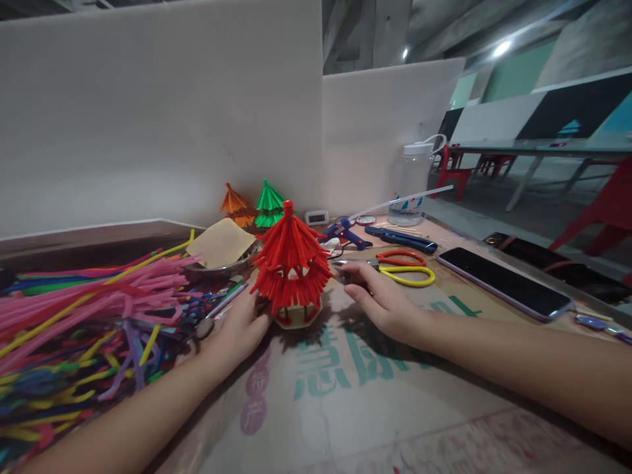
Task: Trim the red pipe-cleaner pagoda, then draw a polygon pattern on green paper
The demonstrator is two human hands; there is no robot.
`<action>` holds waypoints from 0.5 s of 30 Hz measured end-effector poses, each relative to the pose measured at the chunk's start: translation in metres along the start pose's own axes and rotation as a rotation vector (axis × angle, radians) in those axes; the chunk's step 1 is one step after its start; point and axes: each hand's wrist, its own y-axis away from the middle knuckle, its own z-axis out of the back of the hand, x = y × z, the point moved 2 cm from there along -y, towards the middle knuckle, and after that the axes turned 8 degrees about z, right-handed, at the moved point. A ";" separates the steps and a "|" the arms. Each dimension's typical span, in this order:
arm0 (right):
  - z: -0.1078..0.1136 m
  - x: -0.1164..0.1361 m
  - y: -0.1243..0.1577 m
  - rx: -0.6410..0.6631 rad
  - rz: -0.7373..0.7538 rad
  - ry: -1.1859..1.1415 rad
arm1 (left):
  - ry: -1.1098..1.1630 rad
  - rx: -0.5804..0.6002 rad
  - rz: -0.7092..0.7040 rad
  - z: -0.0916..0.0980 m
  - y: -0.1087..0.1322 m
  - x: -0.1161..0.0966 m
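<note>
A red two-tiered model pavilion (292, 257), with fringed roofs that look made of pipe cleaners, stands upright on a pale base over the cardboard. My left hand (247, 326) is closed at its lower left side, thumb by the base. The roof fringe hides some of those fingers. My right hand (382, 299) is just right of the pavilion, fingers curved and apart, holding nothing. Behind it lie scissors (407, 275) with a red and a yellow handle; the fingers overlap their blades in view, and whether they touch is unclear.
Many coloured pipe cleaners (99, 309) are heaped at left, beside a bowl with a tan sheet (222, 243). Orange (237, 205) and green (269, 203) models stand behind. A glue gun (345, 232), blue-handled tool (402, 239), bottle (411, 184) and phone (503, 282) are at right.
</note>
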 end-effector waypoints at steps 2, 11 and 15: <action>0.002 0.003 0.002 0.017 0.023 0.020 | -0.001 0.006 -0.009 0.000 0.000 0.000; -0.018 0.003 0.006 0.177 -0.198 -0.359 | 0.006 0.023 -0.005 -0.002 -0.001 0.004; -0.021 0.004 0.007 0.214 -0.263 -0.469 | 0.028 0.029 0.003 -0.003 0.000 0.006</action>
